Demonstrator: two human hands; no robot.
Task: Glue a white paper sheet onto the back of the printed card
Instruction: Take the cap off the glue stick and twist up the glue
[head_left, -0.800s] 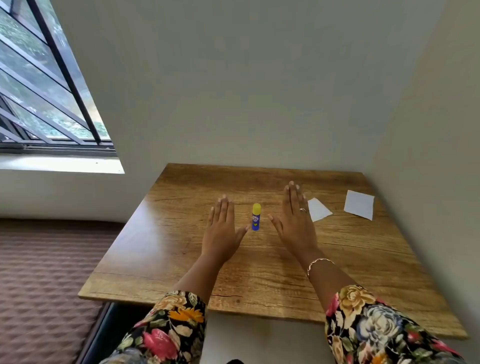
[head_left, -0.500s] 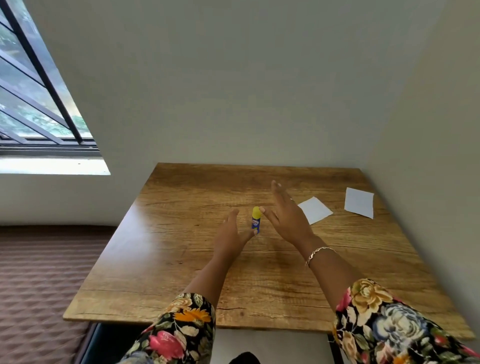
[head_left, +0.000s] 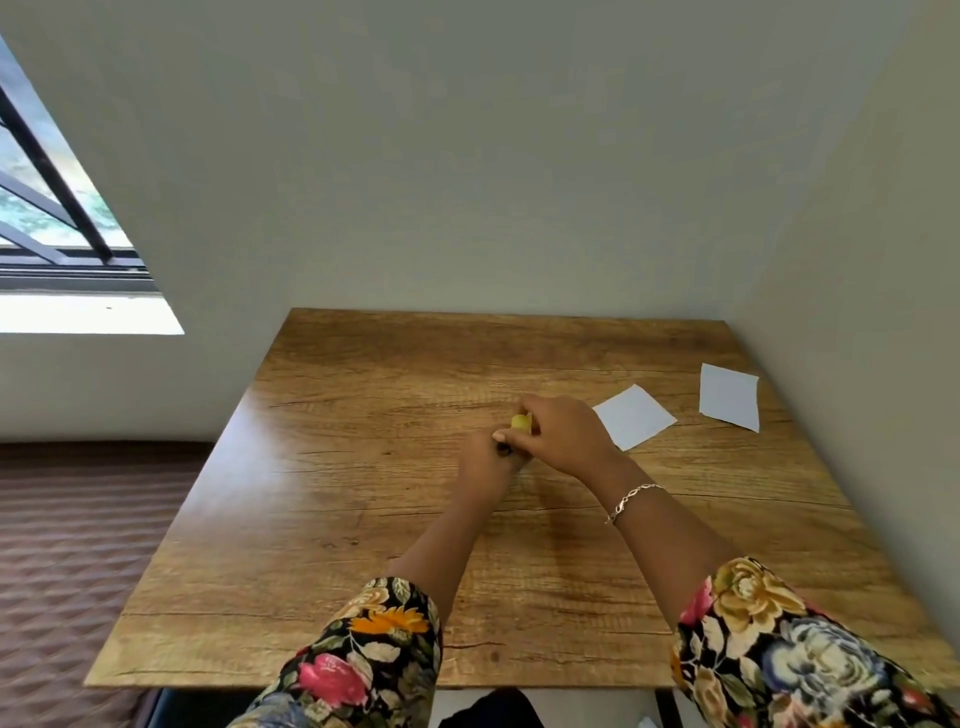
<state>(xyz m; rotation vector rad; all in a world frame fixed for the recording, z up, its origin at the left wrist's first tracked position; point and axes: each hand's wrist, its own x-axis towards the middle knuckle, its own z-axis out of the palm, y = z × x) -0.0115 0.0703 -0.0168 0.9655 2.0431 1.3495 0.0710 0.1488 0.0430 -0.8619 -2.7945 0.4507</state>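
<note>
Around the glue stick (head_left: 520, 424), both hands are brought together. The left hand (head_left: 485, 462) wraps the barrel from below, and the right hand (head_left: 563, 436) pinches the yellow cap (head_left: 520, 420) from above; only the cap and a sliver of barrel show between the fingers. The stick is probably light, rigid and smooth-sided, so it is best held firmly round the barrel while the other hand works the cap. Two white sheets lie flat on the table (head_left: 363, 519) to the right of the glue stick. The nearer sheet (head_left: 635, 415) sits just past the right hand, and the farther sheet (head_left: 729, 396) lies well beyond that; neither hand touches them. Both sheets show plain white, so it cannot be told which is the printed card. They are likely thin, limp and prone to sliding, and should be raised by a corner or an edge.
</note>
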